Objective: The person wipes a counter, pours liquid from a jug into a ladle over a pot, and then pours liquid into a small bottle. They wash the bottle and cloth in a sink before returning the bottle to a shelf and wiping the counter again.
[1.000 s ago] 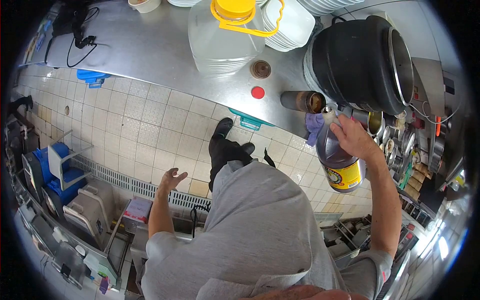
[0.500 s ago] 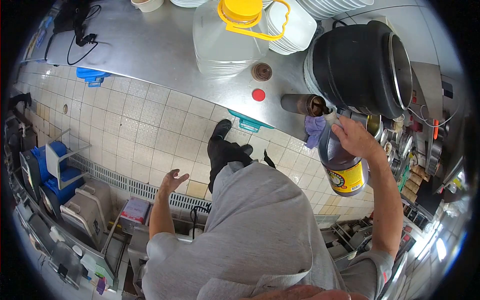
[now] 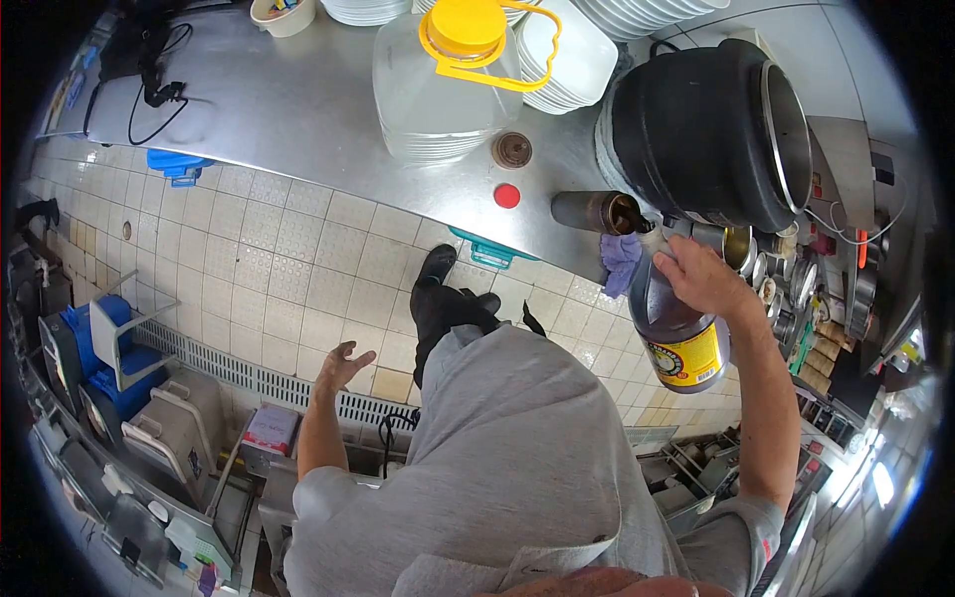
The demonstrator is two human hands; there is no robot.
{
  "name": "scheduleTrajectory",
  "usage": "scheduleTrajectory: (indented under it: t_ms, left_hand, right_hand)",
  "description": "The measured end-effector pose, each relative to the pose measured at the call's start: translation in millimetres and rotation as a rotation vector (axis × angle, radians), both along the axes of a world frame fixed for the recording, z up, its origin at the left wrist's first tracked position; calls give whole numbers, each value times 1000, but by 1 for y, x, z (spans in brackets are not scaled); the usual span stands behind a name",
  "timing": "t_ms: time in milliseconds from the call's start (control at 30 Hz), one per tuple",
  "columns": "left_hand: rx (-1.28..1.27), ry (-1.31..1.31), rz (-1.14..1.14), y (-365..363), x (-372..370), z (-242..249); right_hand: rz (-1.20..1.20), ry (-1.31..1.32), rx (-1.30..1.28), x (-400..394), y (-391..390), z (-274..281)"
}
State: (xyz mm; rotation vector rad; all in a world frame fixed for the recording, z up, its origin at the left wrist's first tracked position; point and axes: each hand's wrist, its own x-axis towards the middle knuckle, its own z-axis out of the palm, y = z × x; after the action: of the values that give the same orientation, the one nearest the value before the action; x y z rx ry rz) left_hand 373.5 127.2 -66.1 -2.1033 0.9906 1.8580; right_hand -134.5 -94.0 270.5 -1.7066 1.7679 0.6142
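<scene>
My right hand (image 3: 704,281) is closed around the upper part of a large jug (image 3: 665,300) of dark liquid with a yellow label. The jug is tipped, its mouth against the opening of a small dark bottle (image 3: 582,211) on the steel counter. Dark liquid shows at that opening. A purple cloth (image 3: 621,263) lies beside the bottle at the counter's edge. Left of it on the steel are a red cap (image 3: 507,195) and a round brown lid (image 3: 512,150). Out over the floor, my left hand (image 3: 345,366) is empty with its fingers apart.
A big clear container (image 3: 438,109) with a yellow cap and handle stands on the counter (image 3: 288,119). Behind it are stacked white plates (image 3: 567,50). A large black pot (image 3: 696,134) sits to the right. Bins (image 3: 179,418) and a floor drain (image 3: 239,363) lie at lower left.
The view has shifted slightly, moving the counter items a little left and up in the picture. My right hand still holds the tipped jug at the bottle; my left hand stays open.
</scene>
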Motion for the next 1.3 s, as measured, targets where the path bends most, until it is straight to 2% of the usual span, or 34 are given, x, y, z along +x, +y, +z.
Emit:
scheduleTrajectory:
  t_ms: [233, 833, 1300]
  left_hand:
    - [-9, -29, -63, 1, 4, -18]
    - [-9, 15, -56, -8, 3, -10]
    - [2, 15, -82, -9, 8, -24]
  right_hand:
    - [35, 29, 70, 4, -3, 3]
    - [-19, 19, 137, 10, -5, 2]
    - [-12, 13, 100, 4, -2, -3]
